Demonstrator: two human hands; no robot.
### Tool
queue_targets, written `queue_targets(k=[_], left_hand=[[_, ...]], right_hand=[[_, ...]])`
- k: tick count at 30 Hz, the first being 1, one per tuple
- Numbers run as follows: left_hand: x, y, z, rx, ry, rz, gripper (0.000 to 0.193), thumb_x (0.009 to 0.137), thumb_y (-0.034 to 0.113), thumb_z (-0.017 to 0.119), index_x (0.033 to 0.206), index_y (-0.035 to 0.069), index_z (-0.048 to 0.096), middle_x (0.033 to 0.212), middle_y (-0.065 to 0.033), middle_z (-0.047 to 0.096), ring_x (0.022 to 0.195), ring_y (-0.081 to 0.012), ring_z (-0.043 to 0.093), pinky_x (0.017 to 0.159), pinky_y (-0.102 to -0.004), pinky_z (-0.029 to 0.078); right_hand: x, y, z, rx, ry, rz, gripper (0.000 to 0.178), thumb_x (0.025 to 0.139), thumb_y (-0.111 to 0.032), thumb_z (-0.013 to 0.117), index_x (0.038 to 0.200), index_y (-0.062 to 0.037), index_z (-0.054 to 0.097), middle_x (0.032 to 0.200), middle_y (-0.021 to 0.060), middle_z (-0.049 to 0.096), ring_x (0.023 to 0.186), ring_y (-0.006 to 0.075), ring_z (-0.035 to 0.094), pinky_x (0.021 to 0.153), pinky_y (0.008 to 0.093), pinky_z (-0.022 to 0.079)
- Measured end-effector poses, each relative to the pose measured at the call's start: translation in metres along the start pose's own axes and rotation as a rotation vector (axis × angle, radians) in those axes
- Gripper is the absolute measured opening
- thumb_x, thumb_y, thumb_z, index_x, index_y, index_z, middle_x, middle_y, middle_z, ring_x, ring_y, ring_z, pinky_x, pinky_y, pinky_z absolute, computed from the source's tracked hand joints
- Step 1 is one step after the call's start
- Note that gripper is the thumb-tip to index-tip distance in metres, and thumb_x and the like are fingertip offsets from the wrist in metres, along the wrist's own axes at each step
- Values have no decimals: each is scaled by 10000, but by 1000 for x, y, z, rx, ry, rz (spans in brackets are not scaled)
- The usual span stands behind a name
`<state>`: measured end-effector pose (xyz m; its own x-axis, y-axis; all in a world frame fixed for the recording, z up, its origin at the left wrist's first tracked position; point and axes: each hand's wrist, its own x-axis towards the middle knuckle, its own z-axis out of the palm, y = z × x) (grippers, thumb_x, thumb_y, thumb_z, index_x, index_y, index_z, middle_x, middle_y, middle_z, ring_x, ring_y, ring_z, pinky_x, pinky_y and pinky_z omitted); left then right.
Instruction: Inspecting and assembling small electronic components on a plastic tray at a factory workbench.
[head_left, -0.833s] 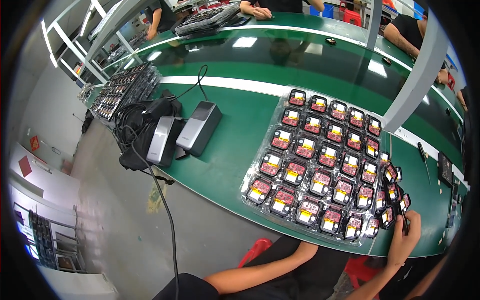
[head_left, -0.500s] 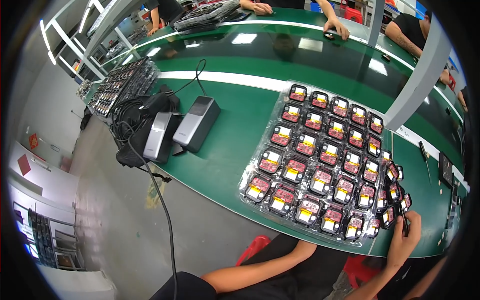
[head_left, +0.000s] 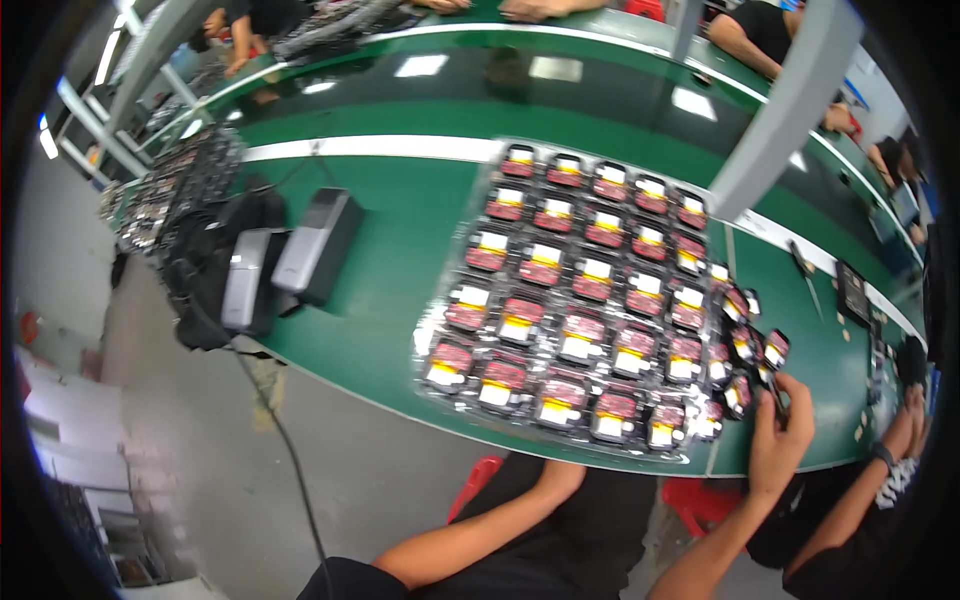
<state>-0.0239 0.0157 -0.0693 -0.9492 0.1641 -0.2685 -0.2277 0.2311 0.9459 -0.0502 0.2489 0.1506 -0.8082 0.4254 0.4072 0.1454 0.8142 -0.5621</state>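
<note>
My right hand (head_left: 783, 425) is at the tray's right side, thumb and fingers closed on a small black-cased device (head_left: 768, 380), seen mostly edge-on and partly hidden by the fingers. Just beyond the fingertips lies a loose pile of similar devices (head_left: 742, 345), some tilted. A clear plastic tray (head_left: 425, 375) on the green table holds rows of square black-framed modules (head_left: 593, 278) with red boards, yellow strips and white patches. My left forearm (head_left: 480, 530) reaches toward the table's near edge; the hand itself is hidden below it.
Two grey box-shaped units (head_left: 320, 245) and tangled black cables (head_left: 200, 290) sit at the left, near stacked trays (head_left: 180, 185). A grey post (head_left: 790, 110) rises beyond the tray. At the right lie a screwdriver (head_left: 805, 275) and a co-worker's hands (head_left: 908, 425).
The whole view has shifted, so the table and tray appear farther left and slightly higher. My right hand stays by the loose pile. A co-worker's hands at the right edge have come into view.
</note>
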Motion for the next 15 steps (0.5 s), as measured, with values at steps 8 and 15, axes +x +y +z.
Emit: queue_targets(k=[8, 15], left_hand=[[-1, 6, 5, -387, 46, -175, 303, 996, 146, 543, 1258, -3, 568, 1233, -111, 584, 1120, -189, 531, 969, -351, 465], [-5, 12, 1, -512, 16, -232, 333, 1019, 157, 535, 1328, 33, 532, 1296, -69, 555, 1172, -182, 517, 1034, -360, 440]], right_hand=[[3, -5, 0, -23, 9, 13, 204, 826, 18, 675, 1027, 0, 648, 919, 92, 634, 755, 192, 602, 570, 279, 406], [3, -4, -7, -46, 6, -9, 157, 838, 2, 696, 992, -2, 666, 925, 66, 641, 664, 139, 562, 504, 267, 372]])
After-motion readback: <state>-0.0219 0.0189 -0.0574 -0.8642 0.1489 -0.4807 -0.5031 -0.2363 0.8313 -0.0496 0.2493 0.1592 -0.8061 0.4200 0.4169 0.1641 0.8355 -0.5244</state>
